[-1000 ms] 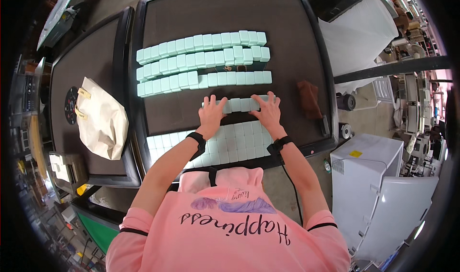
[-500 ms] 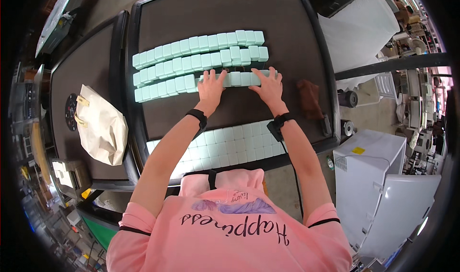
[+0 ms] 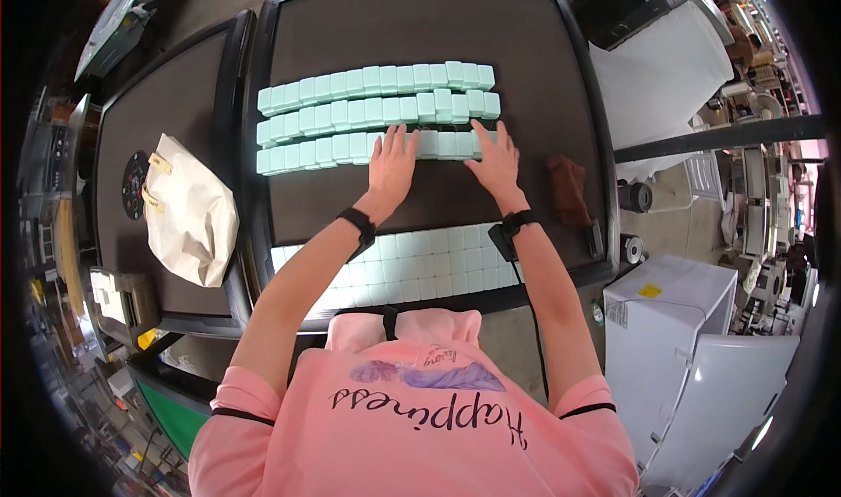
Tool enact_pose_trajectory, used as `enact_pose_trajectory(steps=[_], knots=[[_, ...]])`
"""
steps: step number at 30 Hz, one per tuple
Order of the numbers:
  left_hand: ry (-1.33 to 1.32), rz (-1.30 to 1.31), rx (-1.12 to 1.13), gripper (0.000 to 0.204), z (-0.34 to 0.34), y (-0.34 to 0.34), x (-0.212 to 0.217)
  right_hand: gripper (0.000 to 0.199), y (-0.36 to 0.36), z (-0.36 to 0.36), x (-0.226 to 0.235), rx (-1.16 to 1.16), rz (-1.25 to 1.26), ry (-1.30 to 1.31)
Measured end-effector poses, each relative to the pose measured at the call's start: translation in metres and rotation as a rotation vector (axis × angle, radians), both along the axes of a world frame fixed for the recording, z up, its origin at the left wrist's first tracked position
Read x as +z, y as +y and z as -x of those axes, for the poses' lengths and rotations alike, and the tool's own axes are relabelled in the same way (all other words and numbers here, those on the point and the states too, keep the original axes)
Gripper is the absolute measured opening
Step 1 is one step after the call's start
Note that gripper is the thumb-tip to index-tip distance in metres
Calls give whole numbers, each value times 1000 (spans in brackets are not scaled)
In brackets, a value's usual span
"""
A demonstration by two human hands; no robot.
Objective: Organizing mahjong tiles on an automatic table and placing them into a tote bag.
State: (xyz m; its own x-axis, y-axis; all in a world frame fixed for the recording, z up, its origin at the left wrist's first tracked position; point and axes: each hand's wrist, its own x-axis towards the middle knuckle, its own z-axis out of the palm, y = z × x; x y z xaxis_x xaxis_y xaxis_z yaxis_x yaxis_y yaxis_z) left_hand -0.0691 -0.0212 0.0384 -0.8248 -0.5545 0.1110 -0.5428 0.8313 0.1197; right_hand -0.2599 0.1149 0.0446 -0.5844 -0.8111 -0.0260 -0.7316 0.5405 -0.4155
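Touching tiles (image 3: 447, 146) at twelve o'clock are my left hand (image 3: 391, 169) and right hand (image 3: 498, 166). Whether either is clamped on them, I can't tell.

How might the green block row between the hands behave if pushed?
The green block row would probably slide rather than roll: its blocks look flat-sided. It may split, since seams run between blocks. Smooth faces suggest slipperiness.

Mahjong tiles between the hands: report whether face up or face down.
Face down: the mahjong tiles between the left hand and right hand show plain mint-green tops, without markings.
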Motion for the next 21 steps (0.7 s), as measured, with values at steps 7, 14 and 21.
enact_pose_trajectory(steps=[7,14,21], knots=[[194,-209,-47,55,-123,33,40,64,22,-73,17,148,192,161],[67,-160,122,64,-265,52,14,61,46,-216,-6,574,19,-97],[-135,-189,214,78,-297,70,-22,63,41,-266,-19,703,30,-76]])
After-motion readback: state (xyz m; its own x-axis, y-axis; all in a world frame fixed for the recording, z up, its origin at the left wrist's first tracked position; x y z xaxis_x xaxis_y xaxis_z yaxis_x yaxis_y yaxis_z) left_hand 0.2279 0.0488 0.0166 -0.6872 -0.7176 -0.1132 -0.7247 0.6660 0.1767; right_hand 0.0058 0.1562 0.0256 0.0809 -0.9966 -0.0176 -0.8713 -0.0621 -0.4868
